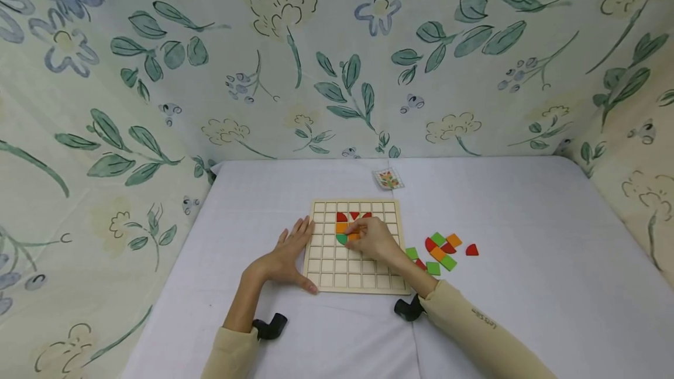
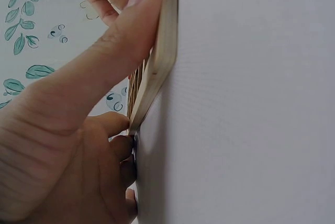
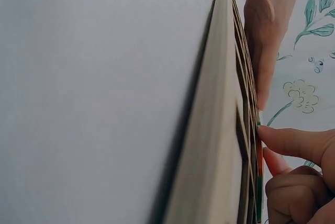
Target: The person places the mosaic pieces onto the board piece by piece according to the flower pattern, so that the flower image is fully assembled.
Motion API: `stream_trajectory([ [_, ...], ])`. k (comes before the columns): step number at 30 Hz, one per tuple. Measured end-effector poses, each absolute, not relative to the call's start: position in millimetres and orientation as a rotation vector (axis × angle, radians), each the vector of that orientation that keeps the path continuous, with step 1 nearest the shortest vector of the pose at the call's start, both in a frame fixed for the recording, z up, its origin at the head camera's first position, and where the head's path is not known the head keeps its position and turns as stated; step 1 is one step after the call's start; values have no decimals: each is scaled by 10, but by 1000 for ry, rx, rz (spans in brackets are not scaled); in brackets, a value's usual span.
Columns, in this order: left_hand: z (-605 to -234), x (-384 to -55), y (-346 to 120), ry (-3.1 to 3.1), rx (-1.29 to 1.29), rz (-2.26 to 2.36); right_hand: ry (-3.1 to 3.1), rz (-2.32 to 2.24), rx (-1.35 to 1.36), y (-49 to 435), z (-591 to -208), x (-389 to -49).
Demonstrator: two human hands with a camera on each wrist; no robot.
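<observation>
A wooden grid board [image 1: 326, 265] lies on the table. My left hand [image 1: 286, 259] spreads along its left side, fingertips at the upper edge and thumb near the front corner; the left wrist view shows the thumb [image 2: 120, 51] against the frame. Over the middle of the grid, my right hand [image 1: 376, 238] pinches an orange tile [image 1: 354, 237] between thumb and finger, at the board's surface. Beside it sit a green quarter-round tile [image 1: 341, 239] and another orange tile [image 1: 341, 227]. Above them are red pieces, including a triangle [image 1: 355, 215]; the right hand partly covers this group.
Several loose green, orange and red tiles [image 1: 438, 254] lie right of the board, with a red piece [image 1: 472, 250] farther out. A small pattern card [image 1: 388, 179] is behind the board. White cloth [image 1: 505, 203] covers the table; a floral curtain [image 1: 284, 104] hangs behind.
</observation>
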State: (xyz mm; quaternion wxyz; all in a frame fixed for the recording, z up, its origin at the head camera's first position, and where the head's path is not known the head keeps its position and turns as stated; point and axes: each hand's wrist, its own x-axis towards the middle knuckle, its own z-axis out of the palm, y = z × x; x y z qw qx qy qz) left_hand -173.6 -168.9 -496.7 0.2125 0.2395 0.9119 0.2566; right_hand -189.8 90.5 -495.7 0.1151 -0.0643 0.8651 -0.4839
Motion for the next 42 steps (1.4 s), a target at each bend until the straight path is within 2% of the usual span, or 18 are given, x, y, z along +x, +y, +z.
stream_trajectory([
  [13,-4978,-1741,-1691,2536,667,707,2509,-1463,-104,896,-4989,-1911],
  [19,-4977,-1743,-1689,2537,668,704,2526,-1435,-66,969,-4878,-1883],
  [42,-4991,-1742,-1675,2542,644,698,2604,-1392,103,2287,-4734,-1671],
])
